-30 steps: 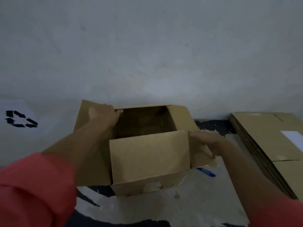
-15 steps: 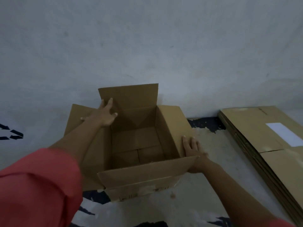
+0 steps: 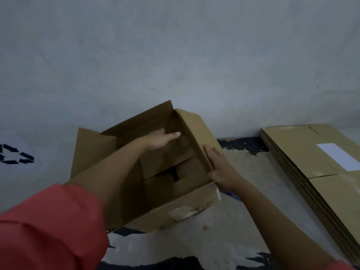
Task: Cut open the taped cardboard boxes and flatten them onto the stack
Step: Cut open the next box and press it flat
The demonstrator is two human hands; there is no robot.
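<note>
Open cardboard box, seemingly light, stiff yet foldable. Left hand reaches inside; right hand presses its right wall, a sound hold. Both hands' fingers straight, together.

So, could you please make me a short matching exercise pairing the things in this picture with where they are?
Things: 1 left hand; 2 right hand; 3 flattened stack; 4 recycling symbol.
Places: A far left; B inside the open box; C floor at right; D against the box's outer right wall.
Pairs: 1-B; 2-D; 3-C; 4-A.
</note>
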